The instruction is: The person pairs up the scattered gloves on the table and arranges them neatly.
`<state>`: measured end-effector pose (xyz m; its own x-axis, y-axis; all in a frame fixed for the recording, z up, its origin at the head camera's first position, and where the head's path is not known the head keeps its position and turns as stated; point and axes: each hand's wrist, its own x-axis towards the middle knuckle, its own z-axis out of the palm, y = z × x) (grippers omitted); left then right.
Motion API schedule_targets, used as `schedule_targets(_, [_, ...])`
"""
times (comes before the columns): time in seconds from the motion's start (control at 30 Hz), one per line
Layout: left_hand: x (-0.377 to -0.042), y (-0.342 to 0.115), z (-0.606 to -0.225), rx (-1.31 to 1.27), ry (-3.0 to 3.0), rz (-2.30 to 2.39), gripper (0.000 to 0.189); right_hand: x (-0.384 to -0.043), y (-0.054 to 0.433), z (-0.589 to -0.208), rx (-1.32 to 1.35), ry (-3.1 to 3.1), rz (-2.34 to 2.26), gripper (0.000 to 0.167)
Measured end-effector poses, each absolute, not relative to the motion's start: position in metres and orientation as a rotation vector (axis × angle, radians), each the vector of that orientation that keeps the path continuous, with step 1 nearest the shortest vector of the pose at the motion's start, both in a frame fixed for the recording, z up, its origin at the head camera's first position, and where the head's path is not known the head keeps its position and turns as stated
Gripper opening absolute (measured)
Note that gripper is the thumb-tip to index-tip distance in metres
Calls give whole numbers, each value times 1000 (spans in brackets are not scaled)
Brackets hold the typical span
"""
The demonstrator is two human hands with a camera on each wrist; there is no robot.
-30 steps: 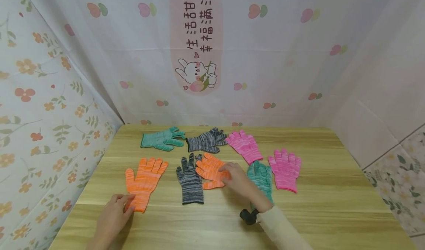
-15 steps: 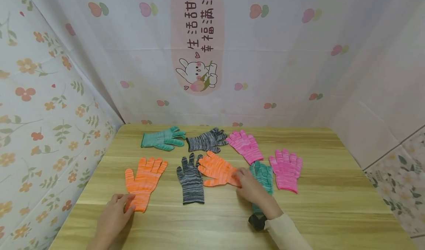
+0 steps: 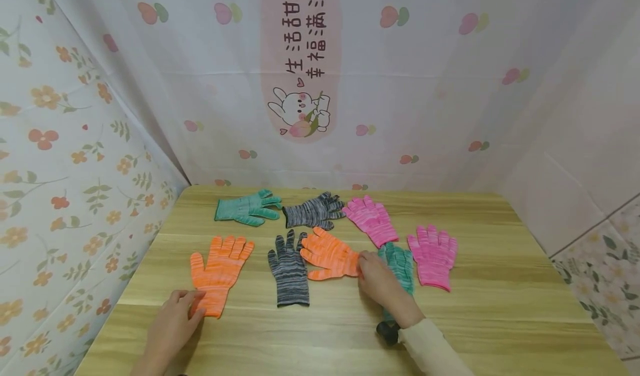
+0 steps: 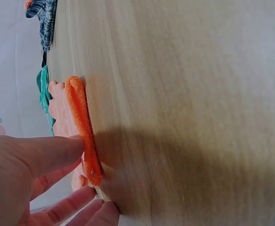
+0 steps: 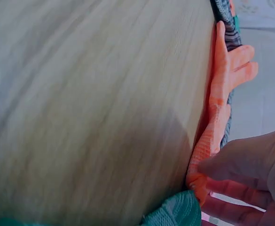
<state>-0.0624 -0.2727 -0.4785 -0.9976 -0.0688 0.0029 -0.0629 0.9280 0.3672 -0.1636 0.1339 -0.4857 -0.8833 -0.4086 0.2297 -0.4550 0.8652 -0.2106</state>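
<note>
On the left of the head view, an orange knit glove (image 3: 217,273) lies flat with its fingers away from me. My left hand (image 3: 172,323) is at its cuff, and the left wrist view has the thumb on the orange cuff edge (image 4: 83,122) with the index finger behind it. A second orange glove (image 3: 330,254) lies sideways in the middle, fingers to the left, overlapping a grey-black striped glove (image 3: 291,276). My right hand (image 3: 382,281) pinches its cuff (image 5: 200,162) between thumb and fingers. The right forearm partly covers a green glove (image 3: 400,265).
Along the back lie another green glove (image 3: 247,208), another grey-black glove (image 3: 314,210) and a pink glove (image 3: 372,220). A second pink glove (image 3: 434,256) is at the right. A black device (image 3: 388,331) sits by the right wrist. Printed curtains (image 3: 425,104) enclose the wooden table (image 3: 500,320).
My right hand has moved right and towards me along the middle orange glove, whose cuff is now stretched out to the right. My left hand stays at the left glove's cuff.
</note>
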Motion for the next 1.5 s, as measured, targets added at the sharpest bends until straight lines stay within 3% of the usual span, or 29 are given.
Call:
schedule_targets(0.37, [-63, -274, -480, 113, -3088, -586, 32, -159, 136, -471, 525, -2938, 377, 15])
schedule_targets(0.63, [-61, -274, -479, 111, -3068, -575, 31, -166, 138, -453, 428, -2873, 501, 4])
schedule_targets(0.9, [-60, -275, -477, 89, -3060, -570, 30, -174, 132, -432, 467, -2848, 745, 27])
schedule_targets(1.23, [-64, -275, -480, 106, -3128, -561, 35, -185, 113, -400, 357, -2912, 791, 69])
schedule_targets(1.5, [-63, -273, -480, 88, -3100, -552, 34, -190, 92, -372, 443, -2842, 744, 48])
